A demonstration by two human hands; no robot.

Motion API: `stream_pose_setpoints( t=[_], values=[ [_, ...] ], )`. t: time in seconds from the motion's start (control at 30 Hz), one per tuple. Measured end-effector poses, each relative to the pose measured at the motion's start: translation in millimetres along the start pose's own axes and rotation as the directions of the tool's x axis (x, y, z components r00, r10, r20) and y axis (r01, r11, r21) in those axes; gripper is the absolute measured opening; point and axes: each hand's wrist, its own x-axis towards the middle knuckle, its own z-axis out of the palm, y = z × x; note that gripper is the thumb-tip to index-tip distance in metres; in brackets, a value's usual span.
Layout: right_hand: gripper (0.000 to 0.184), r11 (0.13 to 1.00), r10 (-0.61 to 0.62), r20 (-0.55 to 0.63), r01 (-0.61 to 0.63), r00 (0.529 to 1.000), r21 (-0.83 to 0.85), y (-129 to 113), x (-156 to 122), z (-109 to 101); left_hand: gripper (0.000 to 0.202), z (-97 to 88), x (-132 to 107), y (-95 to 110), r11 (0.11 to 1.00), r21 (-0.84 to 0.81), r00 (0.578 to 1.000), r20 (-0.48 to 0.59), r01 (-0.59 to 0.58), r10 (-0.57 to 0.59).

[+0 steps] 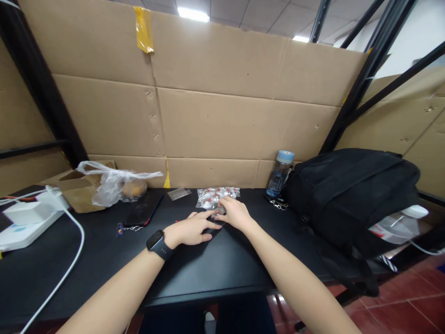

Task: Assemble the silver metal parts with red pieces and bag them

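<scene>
My right hand (236,214) is closed in a pinch on a small clear plastic packet (219,212), partly hidden by its fingers. My left hand (193,229), with a dark watch (159,244) on its wrist, lies low over the black table, fingers stretched out and apart. Its index fingertip comes up to the packet; whether it touches cannot be made out. Just behind both hands is a cluster of shiny clear packets (208,197) with red bits inside. Under the left hand a bit of red shows. A flat clear plastic piece (179,194) lies to the left of the cluster.
On the left are a phone (143,209) with a charm, a tied plastic bag (114,183), a paper bag (78,191) and a white power strip (31,227) with cables. A water bottle (279,174), keys (279,204) and a black backpack (347,195) stand right. Cardboard (215,125) walls the back.
</scene>
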Motion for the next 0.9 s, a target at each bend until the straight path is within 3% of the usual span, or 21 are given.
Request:
stream_pose_setpoints(
  t=[0.1, 0.27, 0.53, 0.67, 0.73, 0.83, 0.9],
  values=[
    [0.044, 0.998, -0.017, 0.049, 0.015, 0.999, 0.053, 4.0, -1.8, -3.5, 0.048, -1.8, -1.3, 1.0, 0.999, 0.018, 0.998, -0.030, 0.051, -0.050],
    [0.035, 0.990, -0.013, 0.025, 0.010, 1.000, 0.140, 9.3, -2.5, 2.1, 0.051, -1.5, -1.1, -1.2, 0.997, -0.001, 0.996, 0.036, 0.077, -0.077],
    [0.036, 0.995, 0.099, -0.072, -0.100, 0.992, -0.008, -2.0, 3.4, 15.3, 0.051, -3.9, -4.2, -2.4, 0.997, -0.026, 0.995, 0.082, 0.066, -0.063],
    [0.030, 0.994, 0.108, -0.069, -0.105, 0.992, 0.044, -4.5, 3.7, 16.1, 0.047, -9.7, -8.8, -3.7, 0.997, -0.075, 0.997, 0.083, 0.007, -0.001],
    [0.035, 0.988, 0.049, -0.026, -0.044, 0.998, 0.149, -1.8, 3.2, 10.7, 0.039, -15.2, -11.4, -4.6, 0.994, -0.098, 0.999, 0.030, -0.038, 0.041],
    [0.049, 0.916, -0.162, 0.112, 0.107, 0.980, 0.387, 10.0, 1.4, -5.8, 0.037, -22.6, -12.9, -5.7, 0.986, -0.136, 0.992, -0.096, -0.094, 0.081],
    [0.039, 0.848, -0.226, 0.187, 0.098, 0.956, 0.521, 21.1, -0.3, -17.1, 0.042, -22.3, -10.0, -6.1, 0.987, -0.137, 0.980, -0.192, -0.085, 0.057]
  ],
)
